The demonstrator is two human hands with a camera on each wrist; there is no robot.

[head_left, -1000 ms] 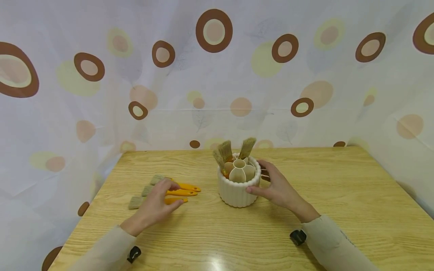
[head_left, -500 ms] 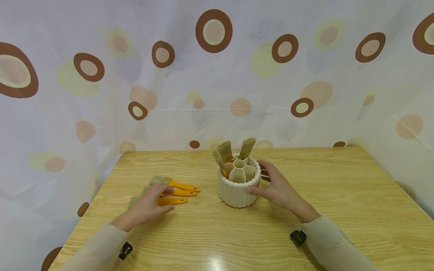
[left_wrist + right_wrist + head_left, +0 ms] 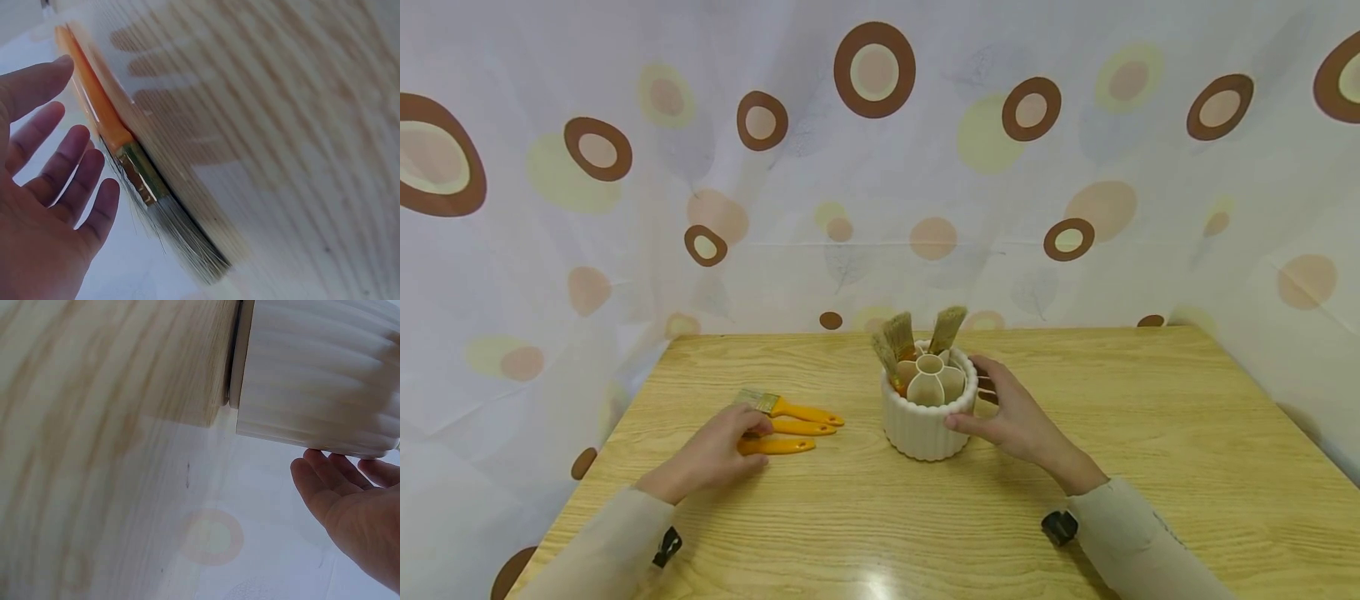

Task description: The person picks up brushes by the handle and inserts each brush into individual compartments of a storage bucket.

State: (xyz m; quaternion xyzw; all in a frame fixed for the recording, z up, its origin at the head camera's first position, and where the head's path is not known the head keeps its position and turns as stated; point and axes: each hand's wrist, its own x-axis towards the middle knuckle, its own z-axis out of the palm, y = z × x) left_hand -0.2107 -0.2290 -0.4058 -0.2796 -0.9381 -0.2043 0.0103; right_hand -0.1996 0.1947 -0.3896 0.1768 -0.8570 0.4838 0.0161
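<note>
A pale printed sheet (image 3: 880, 179) backs the scene and wraps forward along both sides; it bears brown-rimmed ovals (image 3: 874, 70), peach spots (image 3: 933, 238), pale yellow spots (image 3: 990, 137) and faint grey leaf prints (image 3: 845, 265); a thin crease (image 3: 805, 243) crosses it horizontally; before it stretches a light wood-grain tabletop (image 3: 1150, 400), glossy enough that a whitish glare (image 3: 877, 586) shines near the front.

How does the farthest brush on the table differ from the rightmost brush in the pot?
The table brush lies flat; the pot brush stands tilted, bristles up. The table brush shows its whole orange handle, while the pot hides most of the pot brush's handle. Both have light bristles.
</note>
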